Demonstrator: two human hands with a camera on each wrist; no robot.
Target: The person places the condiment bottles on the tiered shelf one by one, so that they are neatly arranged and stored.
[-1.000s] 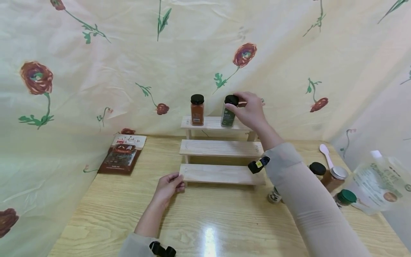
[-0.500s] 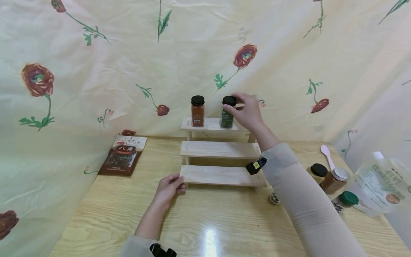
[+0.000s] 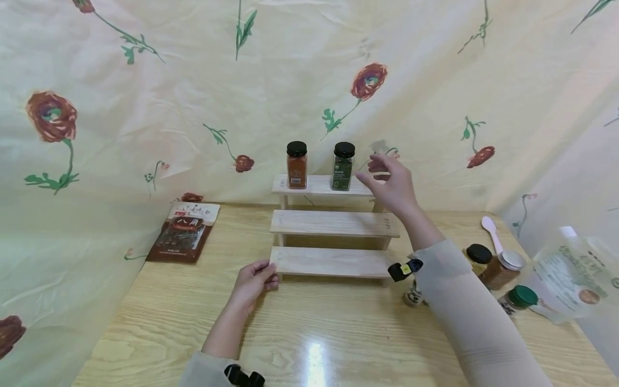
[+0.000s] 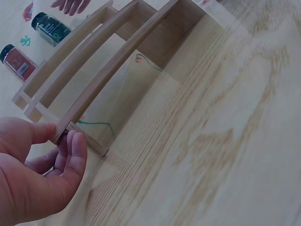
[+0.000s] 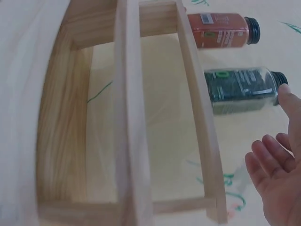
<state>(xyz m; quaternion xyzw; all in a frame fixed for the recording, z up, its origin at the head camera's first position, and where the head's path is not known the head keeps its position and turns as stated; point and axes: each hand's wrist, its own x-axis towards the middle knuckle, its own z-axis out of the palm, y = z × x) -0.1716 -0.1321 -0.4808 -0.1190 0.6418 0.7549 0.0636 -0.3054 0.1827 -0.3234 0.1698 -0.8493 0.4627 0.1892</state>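
A three-step wooden rack (image 3: 333, 262) stands on the table. On its top step, upright and apart, are a jar of orange-red spice (image 3: 297, 166) and a jar of green herbs (image 3: 343, 167), both black-lidded. My right hand (image 3: 391, 185) is just right of the green jar, fingers parted and holding nothing; in the right wrist view the thumb overlaps the lid of that jar (image 5: 242, 89). My left hand (image 3: 252, 284) pinches the left end of the lowest step between thumb and fingers, which the left wrist view shows at the rack's corner (image 4: 61, 134).
A brown spice packet (image 3: 184, 232) lies at the left by the flowered cloth. To the right are a black-lidded jar (image 3: 479, 253), a silver-lidded jar (image 3: 505, 269), a green-capped jar (image 3: 519, 298), a small jar (image 3: 412, 296), a pale spoon (image 3: 491, 234) and a clear pouch (image 3: 566, 279).
My right hand has let go of the green herb jar and drawn back to the right. The jar stays on the top step. My left hand keeps its place on the rack.
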